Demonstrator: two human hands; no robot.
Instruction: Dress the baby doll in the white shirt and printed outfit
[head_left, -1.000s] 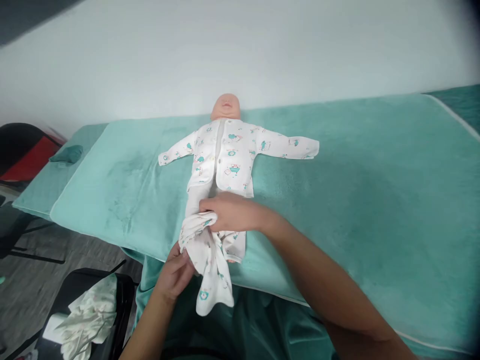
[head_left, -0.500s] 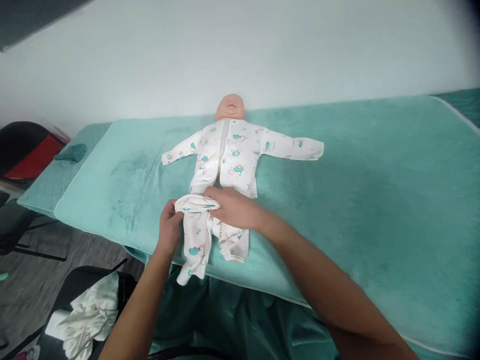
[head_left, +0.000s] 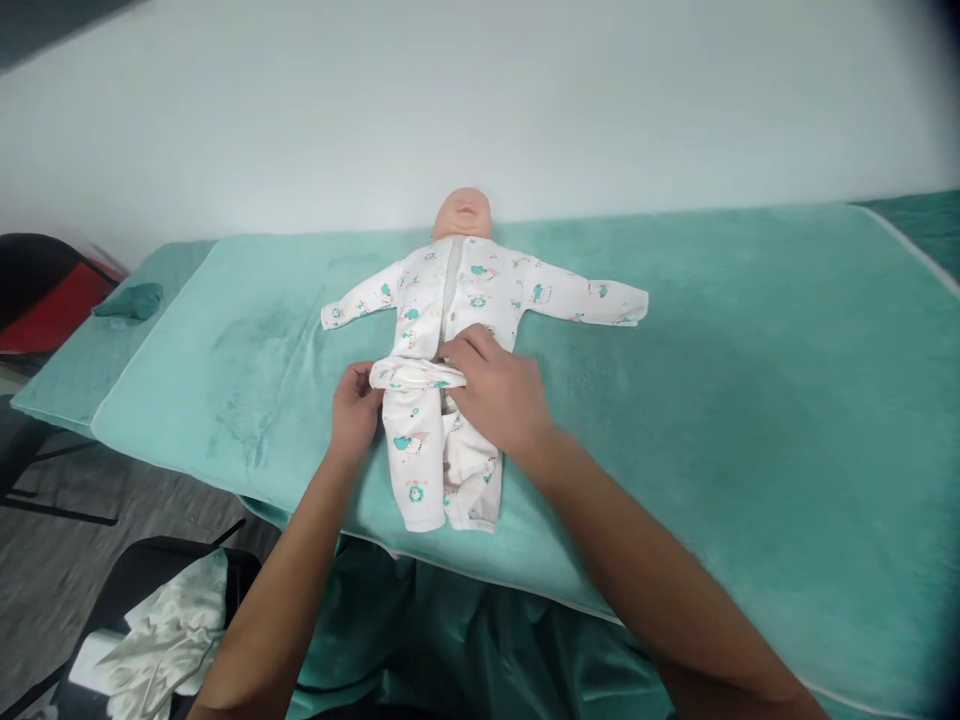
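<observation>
A baby doll (head_left: 463, 213) lies on its back on the green-covered table, head toward the wall. It wears a white printed baby jacket (head_left: 480, 285), its front edges apart and both sleeves spread wide. White printed baby pants (head_left: 415, 455) cover the legs, the waistband bunched across the hips. My left hand (head_left: 355, 410) is closed on the waistband at its left end. With fingers closed, my right hand (head_left: 499, 385) grips the same waistband near its right end, just below the jacket's hem. The doll's feet are hidden.
The green velvety cover (head_left: 712, 420) spreads over the table, with a small green cushion (head_left: 129, 300) at the left end. A black chair (head_left: 127, 570) at lower left holds crumpled light cloth (head_left: 172, 620). Another chair (head_left: 37, 290) with red on it stands at far left. A white wall rises behind.
Both hands have pulled the waistband up toward the doll's waist. The left pant leg has risen with it, and its end no longer hangs over the table's front edge.
</observation>
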